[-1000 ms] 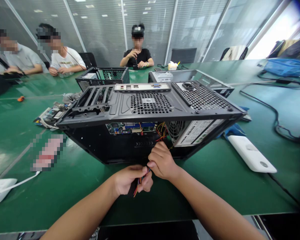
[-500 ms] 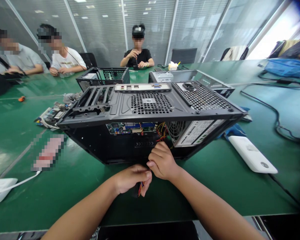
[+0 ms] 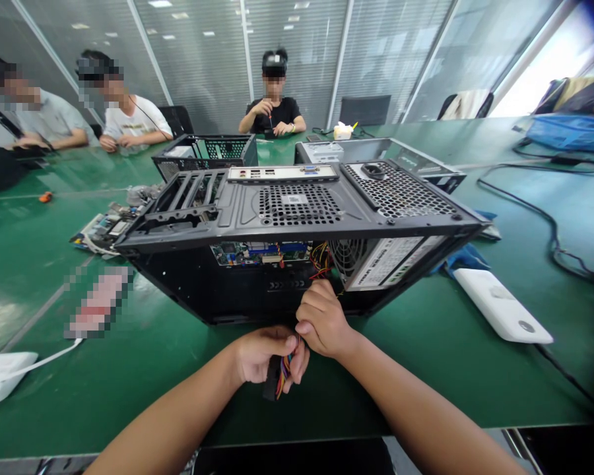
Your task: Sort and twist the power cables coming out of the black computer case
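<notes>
In front of me a black computer case (image 3: 193, 290) stands on the green table with its open side facing me. Inside it show a motherboard (image 3: 237, 254), a power supply (image 3: 383, 264) with its fan, and red and yellow wires. My left hand (image 3: 264, 353) is closed around a bundle of coloured power cables (image 3: 284, 371), whose black connector (image 3: 270, 381) hangs below the fingers. Right beside it, my right hand (image 3: 324, 320) is closed in a fist on the same bundle, at the lower edge of the case. The bundle inside that fist is hidden.
Left lie loose circuit boards (image 3: 106, 227), a pixelated phone (image 3: 99, 303) and a white charger (image 3: 2, 376). To the right are a white power bank (image 3: 499, 303) and black cables (image 3: 539, 204). Two more cases (image 3: 208, 152) stand behind. Several people (image 3: 272, 109) sit across the table.
My left hand has turned slightly and opened its grip a little, so more of the coloured cables and black connector shows. My right hand has barely moved.
</notes>
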Demonstrator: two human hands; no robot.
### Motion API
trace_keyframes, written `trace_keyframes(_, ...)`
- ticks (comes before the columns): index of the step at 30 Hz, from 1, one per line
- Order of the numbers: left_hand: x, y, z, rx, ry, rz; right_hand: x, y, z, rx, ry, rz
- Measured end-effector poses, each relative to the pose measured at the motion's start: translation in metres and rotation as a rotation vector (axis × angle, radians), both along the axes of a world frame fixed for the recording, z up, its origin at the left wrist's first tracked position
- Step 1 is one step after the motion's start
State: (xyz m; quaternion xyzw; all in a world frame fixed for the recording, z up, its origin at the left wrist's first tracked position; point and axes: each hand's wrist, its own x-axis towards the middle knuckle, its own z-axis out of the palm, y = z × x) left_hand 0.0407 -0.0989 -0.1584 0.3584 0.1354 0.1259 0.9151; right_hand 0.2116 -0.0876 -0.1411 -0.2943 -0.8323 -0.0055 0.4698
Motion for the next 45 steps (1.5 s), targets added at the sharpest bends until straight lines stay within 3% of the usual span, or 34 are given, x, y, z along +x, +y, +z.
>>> trace_keyframes(9, -0.003, 0.001, -0.015, -0.152, -0.107, -0.102, -0.002, 0.0, -0.004, -0.011, 0.011, -0.003)
trace_keyframes(19, -0.002, 0.003, -0.021, -0.135, -0.143, -0.093, -0.004, 0.0, -0.005, -0.015, 0.033, 0.004)
trace_keyframes(23, -0.001, 0.001, -0.016, -0.13, -0.167, -0.077, -0.004, 0.0, -0.007, -0.023, 0.04, -0.004)
trace_keyframes(25, 0.001, -0.001, -0.009, -0.152, -0.198, -0.071, -0.005, 0.0, -0.008, -0.027, 0.036, -0.01)
trace_keyframes(29, 0.01, -0.009, 0.007, -0.271, -0.214, -0.18, -0.004, 0.001, -0.01, -0.026, 0.013, -0.018)
trace_keyframes(32, 0.016, -0.015, 0.013, -0.273, -0.235, -0.145, -0.004, 0.001, -0.009, -0.014, 0.014, -0.012)
trace_keyframes(38, 0.02, -0.021, 0.003, -0.286, -0.365, -0.029, -0.003, 0.001, -0.007, -0.016, 0.039, 0.001)
trace_keyframes(45, 0.016, -0.023, -0.002, -0.253, -0.389, -0.057, -0.001, 0.001, -0.008, -0.038, 0.023, 0.015)
